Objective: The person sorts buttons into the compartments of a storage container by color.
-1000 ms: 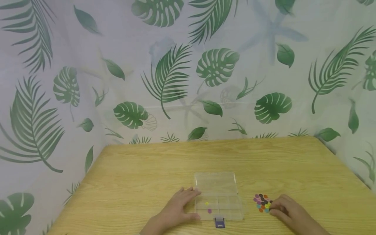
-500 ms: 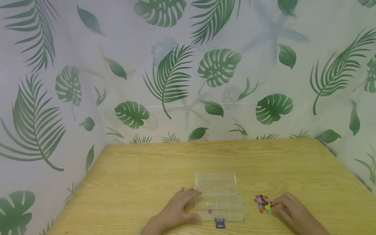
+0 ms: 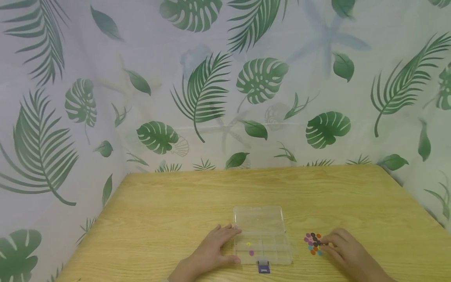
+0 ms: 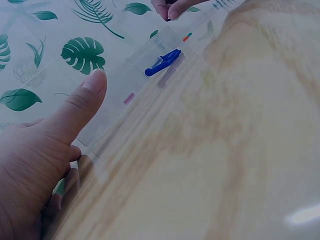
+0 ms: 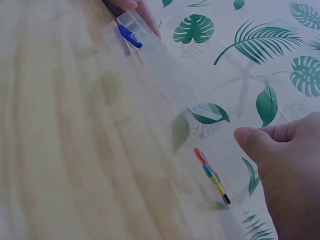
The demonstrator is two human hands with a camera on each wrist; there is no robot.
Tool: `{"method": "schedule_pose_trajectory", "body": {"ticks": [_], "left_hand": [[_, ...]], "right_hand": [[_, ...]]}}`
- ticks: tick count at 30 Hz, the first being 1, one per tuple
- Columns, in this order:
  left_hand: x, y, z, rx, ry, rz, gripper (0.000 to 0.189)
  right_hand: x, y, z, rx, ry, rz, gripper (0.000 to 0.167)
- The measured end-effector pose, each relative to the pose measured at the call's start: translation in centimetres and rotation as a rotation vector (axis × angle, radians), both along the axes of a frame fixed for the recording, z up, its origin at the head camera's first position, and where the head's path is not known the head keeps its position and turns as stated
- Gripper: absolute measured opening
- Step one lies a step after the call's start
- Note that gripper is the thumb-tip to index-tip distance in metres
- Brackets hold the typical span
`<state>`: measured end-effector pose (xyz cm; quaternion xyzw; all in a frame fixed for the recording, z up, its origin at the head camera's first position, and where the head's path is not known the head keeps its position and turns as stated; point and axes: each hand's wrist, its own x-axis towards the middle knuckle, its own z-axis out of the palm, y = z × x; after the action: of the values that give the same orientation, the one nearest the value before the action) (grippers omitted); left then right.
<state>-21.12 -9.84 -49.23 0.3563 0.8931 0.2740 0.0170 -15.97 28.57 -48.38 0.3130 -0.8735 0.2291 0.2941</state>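
Note:
A clear plastic compartment box [image 3: 275, 254] stands on the table with its lid [image 3: 258, 219] swung back and a blue latch [image 3: 263, 267] at the front. Inside on the left lie a yellow button [image 3: 248, 244] and a purple button [image 3: 251, 253]. My left hand [image 3: 213, 248] rests against the box's left side, fingers and thumb spread. Right of the box, several coloured buttons [image 3: 313, 237] form a loose cluster. Over its right edge, my right hand [image 3: 347, 250] pinches a small dark button [image 4: 168, 19] between thumb and forefinger; the right wrist view hides it.
The wood-grain table [image 3: 176, 203] reaches back to a white wall covering [image 3: 225, 149] printed with green leaves. The same covering hangs along the left and right sides. The opened lid lies behind the compartments.
My right hand has drawn slightly away from the cluster with the dark button between its fingertips, then shifted up and left a little. My left hand and the box stay in place.

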Motion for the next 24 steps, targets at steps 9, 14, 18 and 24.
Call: {"method": "schedule_pose_trajectory", "body": {"ticks": [9,14,18,24], "left_hand": [[-0.1,0.0,0.0,-0.001,-0.001,0.001,0.074],[-0.1,0.1,0.0,-0.007,0.002,0.001,0.075],[-0.1,0.1,0.0,-0.005,-0.003,-0.001,0.075],[0.0,0.1,0.0,-0.001,-0.010,-0.001,0.075]], "right_hand": [[-0.9,-1.9,0.2,-0.003,0.059,0.077,0.007],[-1.6,-2.8,0.1,-0.004,0.101,0.117,0.025],[-2.2,-3.6,0.1,-0.013,0.153,0.146,0.031],[-2.7,-5.3,0.4,-0.001,0.179,0.188,0.034]]}}
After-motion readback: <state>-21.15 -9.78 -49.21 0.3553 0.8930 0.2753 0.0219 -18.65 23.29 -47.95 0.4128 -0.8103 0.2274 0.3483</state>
